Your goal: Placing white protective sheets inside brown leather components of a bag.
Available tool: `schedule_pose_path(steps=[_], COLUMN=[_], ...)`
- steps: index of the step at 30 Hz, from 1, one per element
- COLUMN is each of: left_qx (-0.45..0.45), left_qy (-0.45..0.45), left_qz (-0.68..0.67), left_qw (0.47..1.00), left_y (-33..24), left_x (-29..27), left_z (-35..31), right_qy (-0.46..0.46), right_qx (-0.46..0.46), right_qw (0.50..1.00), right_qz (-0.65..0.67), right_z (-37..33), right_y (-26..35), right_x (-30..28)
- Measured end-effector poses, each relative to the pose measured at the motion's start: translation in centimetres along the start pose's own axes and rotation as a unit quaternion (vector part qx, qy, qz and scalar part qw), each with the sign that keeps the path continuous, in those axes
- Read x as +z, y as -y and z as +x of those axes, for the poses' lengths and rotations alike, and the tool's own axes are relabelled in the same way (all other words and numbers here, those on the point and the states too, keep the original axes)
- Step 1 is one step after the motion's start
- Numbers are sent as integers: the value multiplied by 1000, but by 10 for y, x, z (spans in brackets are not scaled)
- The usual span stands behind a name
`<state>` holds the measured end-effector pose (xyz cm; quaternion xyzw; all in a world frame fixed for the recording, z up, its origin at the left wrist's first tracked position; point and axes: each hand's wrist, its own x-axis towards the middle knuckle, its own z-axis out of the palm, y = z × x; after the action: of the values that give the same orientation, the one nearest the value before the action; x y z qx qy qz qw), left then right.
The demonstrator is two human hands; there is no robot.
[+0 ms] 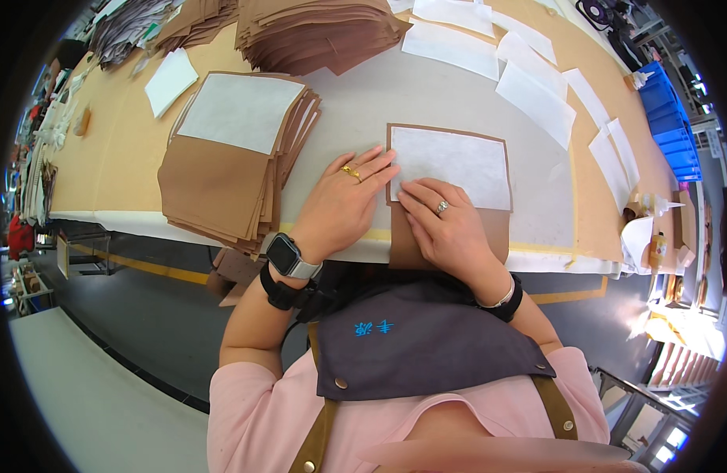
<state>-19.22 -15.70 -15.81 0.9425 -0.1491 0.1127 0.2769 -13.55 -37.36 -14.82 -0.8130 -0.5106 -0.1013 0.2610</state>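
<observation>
head view: left hand [341,199], right hand [445,226] unclenched at white sheet [458,162]; undersides hidden.

White sheet [454,162] — partly hidden by the hands [344,197] [449,229].

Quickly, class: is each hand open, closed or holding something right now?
Left hand: open, holding nothing, fingers at the left edge of the white rectangular sheet.
Right hand: open, holding nothing, fingers over that sheet's lower left corner.
</observation>
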Motion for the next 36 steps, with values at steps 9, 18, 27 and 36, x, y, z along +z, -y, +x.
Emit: schedule_pose_path(steps=[9,18,27,36], left_qx=[-12,-1,-47,24], left_qy=[-11,-9,-14,-10], left_qz=[-14,-10,-111,65], left_qw=[1000,1000,993,998], left_y=[-3,1,-7,-53], left_x=[-1,-2,-6,49], left_z=[1,1,10,64], right_qy=[75,48,7,46], right_qx=[-15,-39,125,118], right_qw=[996,998,989,986], right_qz=[-52,-32,-82,-108], right_z=[-14,-31,-22,-23], right_y=[4,-6,-49,-48], right_x=[-5,-25,-18,-12])
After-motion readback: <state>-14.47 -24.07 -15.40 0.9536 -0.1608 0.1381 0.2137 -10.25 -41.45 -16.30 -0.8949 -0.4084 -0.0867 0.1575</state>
